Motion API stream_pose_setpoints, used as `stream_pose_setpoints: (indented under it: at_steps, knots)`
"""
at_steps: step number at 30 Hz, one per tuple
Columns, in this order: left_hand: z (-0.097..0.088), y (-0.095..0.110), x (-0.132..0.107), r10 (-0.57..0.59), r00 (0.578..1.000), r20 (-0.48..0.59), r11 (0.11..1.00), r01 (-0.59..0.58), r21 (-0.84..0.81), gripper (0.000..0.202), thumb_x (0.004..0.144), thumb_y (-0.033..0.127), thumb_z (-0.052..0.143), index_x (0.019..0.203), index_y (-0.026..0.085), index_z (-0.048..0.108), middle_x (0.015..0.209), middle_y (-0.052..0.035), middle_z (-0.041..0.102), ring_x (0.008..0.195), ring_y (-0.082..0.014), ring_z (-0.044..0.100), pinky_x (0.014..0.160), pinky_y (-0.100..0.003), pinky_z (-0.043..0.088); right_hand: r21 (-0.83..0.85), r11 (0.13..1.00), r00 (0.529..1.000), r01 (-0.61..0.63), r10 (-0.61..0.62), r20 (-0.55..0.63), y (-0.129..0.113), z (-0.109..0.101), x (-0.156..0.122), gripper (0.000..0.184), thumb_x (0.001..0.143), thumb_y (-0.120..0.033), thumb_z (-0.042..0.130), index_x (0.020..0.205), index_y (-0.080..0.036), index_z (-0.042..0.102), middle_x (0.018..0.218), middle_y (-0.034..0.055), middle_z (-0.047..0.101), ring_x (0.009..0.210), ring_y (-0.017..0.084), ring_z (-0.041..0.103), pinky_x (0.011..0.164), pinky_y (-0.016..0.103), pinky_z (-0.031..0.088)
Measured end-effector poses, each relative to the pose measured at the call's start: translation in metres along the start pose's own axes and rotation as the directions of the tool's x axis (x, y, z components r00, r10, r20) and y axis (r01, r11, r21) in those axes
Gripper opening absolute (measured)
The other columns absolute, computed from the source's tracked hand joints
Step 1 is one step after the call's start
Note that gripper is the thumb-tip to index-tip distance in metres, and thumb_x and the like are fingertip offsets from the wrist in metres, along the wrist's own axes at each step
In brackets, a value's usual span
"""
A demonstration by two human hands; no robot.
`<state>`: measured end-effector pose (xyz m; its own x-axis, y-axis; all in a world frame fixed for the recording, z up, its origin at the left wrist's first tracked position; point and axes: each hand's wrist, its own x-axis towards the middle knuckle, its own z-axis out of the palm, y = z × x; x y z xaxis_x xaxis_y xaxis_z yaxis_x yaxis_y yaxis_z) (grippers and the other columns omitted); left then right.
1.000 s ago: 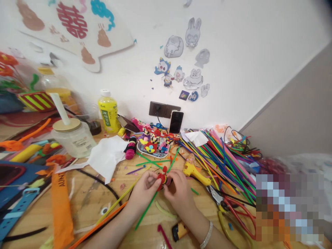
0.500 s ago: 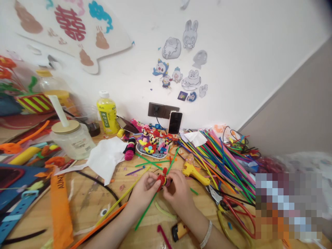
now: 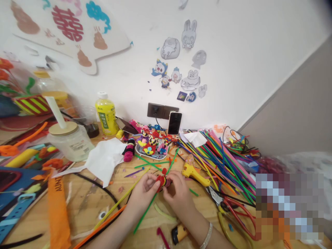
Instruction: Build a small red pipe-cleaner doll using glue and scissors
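Between the fingertips of my two hands sits a small pipe-cleaner figure (image 3: 161, 180), red with a yellow-and-black band and a dark purple part. My left hand (image 3: 147, 188) pinches its red left side. On the other side my right hand (image 3: 178, 190) grips the purple end, its fingers curled. The fingers hide part of the figure. A green pipe cleaner (image 3: 144, 215) slants out below the left fingers, and another green one (image 3: 172, 162) rises above the figure. Behind the hands, a small tray (image 3: 153, 156) bears several colourful pipe-cleaner figures.
A yellow glue gun (image 3: 195, 175) and red-handled pliers (image 3: 236, 211) lie right of my hands, with a lighter (image 3: 179, 233) below. Many pipe cleaners (image 3: 220, 159) spread at the back right. A phone (image 3: 174, 123) leans at the wall. White tissue (image 3: 105, 160), a jar (image 3: 71, 141) and a bottle (image 3: 105, 114) stand left.
The view has shifted very slightly. Both hands keep hold of the red figure in nearly the same place.
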<state>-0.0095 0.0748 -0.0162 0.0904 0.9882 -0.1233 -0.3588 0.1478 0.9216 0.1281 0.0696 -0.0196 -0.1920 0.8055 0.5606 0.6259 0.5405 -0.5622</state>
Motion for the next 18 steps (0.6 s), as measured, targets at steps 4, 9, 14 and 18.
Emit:
stream_pose_setpoints:
  at_steps: [4, 9, 14, 18]
  knots:
    - [-0.0006, -0.0003, -0.0004, -0.003, 1.0, -0.007, 1.0, 0.003, 0.008, 0.033, 0.057, 0.038, 0.074, 0.068, 0.02, 0.049, 0.062, 0.004, 0.064, 0.065, -0.0139, 0.061, 0.064, -0.024, 0.045, -0.036, 0.999, 0.999, 0.041, -0.042, -0.024, 0.002, 0.0004, -0.0017, 0.028, 0.069, -0.006, 0.051, 0.094, -0.018, 0.052, 0.093, 0.0082, 0.055, 0.088, 0.02, 0.053, 0.078, 0.036, 0.049]
    - [-0.0007, 0.0004, -0.0006, 0.006, 1.0, -0.011, 1.0, -0.006, 0.019, 0.033, 0.058, 0.039, 0.074, 0.067, 0.02, 0.049, 0.06, 0.0043, 0.062, 0.064, -0.0148, 0.061, 0.064, -0.026, 0.045, -0.051, 0.998, 0.999, 0.046, -0.047, -0.01, 0.0018, 0.0003, -0.0022, 0.028, 0.071, -0.006, 0.051, 0.096, -0.018, 0.052, 0.095, 0.0089, 0.055, 0.091, 0.021, 0.054, 0.079, 0.037, 0.049]
    - [-0.0004, 0.0011, -0.0001, 0.007, 1.0, -0.009, 1.0, -0.007, 0.026, 0.033, 0.058, 0.039, 0.074, 0.067, 0.02, 0.049, 0.061, 0.0038, 0.062, 0.066, -0.0156, 0.061, 0.065, -0.027, 0.045, -0.031, 0.999, 1.0, 0.016, -0.016, -0.005, 0.0012, 0.0005, -0.0026, 0.027, 0.07, -0.006, 0.052, 0.094, -0.018, 0.052, 0.093, 0.0081, 0.054, 0.09, 0.021, 0.053, 0.08, 0.037, 0.049]
    - [-0.0002, 0.0019, -0.0001, 0.009, 1.0, -0.011, 1.0, -0.009, 0.029, 0.033, 0.058, 0.04, 0.074, 0.066, 0.02, 0.049, 0.06, 0.0042, 0.061, 0.064, -0.0149, 0.06, 0.064, -0.026, 0.045, -0.034, 0.999, 1.0, 0.021, -0.022, -0.002, 0.0025, 0.0005, -0.0034, 0.028, 0.071, -0.006, 0.052, 0.096, -0.018, 0.052, 0.095, 0.0089, 0.054, 0.092, 0.021, 0.053, 0.081, 0.037, 0.048]
